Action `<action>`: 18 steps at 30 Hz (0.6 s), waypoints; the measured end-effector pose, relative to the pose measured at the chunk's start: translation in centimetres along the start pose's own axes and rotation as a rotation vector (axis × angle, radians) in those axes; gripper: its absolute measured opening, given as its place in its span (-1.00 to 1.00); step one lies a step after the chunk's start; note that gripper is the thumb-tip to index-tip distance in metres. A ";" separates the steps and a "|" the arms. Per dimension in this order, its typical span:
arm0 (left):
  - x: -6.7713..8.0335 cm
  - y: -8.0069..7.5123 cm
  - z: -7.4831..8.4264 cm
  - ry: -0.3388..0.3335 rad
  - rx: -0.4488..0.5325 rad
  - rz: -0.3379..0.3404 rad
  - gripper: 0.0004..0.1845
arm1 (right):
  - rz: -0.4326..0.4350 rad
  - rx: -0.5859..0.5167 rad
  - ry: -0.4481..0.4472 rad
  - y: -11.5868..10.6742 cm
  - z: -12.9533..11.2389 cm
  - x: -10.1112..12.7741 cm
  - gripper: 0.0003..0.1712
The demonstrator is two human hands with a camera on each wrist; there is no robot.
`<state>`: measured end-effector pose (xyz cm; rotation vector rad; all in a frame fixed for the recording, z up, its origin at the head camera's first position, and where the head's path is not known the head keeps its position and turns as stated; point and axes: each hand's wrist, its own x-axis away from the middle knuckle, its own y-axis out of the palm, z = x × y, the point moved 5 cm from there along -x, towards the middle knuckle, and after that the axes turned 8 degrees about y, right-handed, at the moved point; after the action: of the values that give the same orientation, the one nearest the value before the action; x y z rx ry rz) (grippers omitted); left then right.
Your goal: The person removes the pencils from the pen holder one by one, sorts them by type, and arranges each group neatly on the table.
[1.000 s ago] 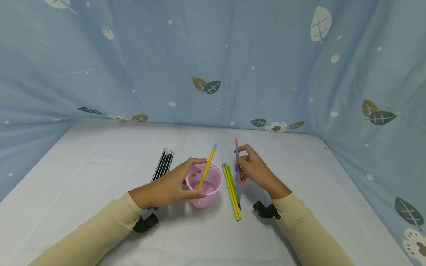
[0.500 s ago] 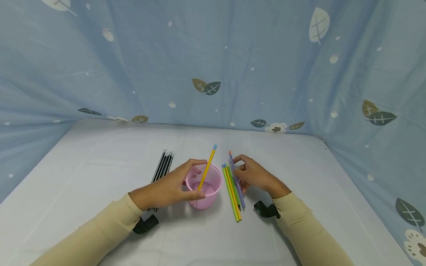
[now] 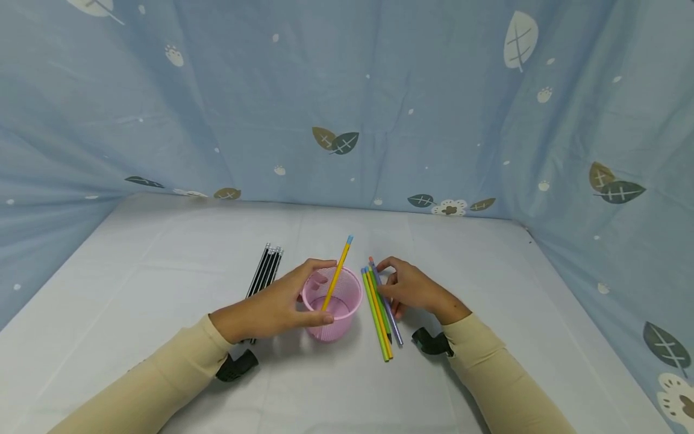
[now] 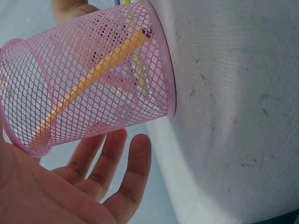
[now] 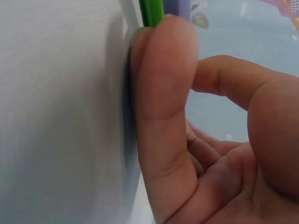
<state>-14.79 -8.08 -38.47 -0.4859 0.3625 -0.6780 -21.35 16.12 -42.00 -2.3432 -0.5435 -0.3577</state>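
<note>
My left hand (image 3: 273,307) grips the pink mesh pencil cup (image 3: 340,330) from the left, thumb across its near rim and fingers on the far side. A yellow pencil (image 3: 337,274) with a blue end leans inside the cup. With thumb and fingers, my right hand (image 3: 416,290) pinches a purple pencil (image 3: 396,328) with a coral end. This pencil lies along the right side of a light green pencil (image 3: 375,316), a yellow one (image 3: 382,328) and a darker green one. Close to the right wrist camera, a fingertip covers part of the green pencil (image 5: 152,11).
Several black pencils (image 3: 264,271) with silvery ends lie left of the cup, partly behind the left forearm. White cloth (image 3: 195,259) covers the table. A blue leaf-print curtain (image 3: 434,90) hangs behind and on both sides.
My right hand has lowered the purple pencil and brought it left, against the other colored pencils. The left hand and cup have stayed in place.
</note>
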 end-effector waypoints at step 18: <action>0.0 -0.1 0.0 -0.006 0.007 -0.004 -0.11 | 0.033 0.066 -0.001 0.2 -0.3 0.1 -0.44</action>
<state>-14.85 -8.17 -38.40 -0.4826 0.3535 -0.6817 -21.19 15.77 -41.83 -2.2860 -0.5093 -0.3184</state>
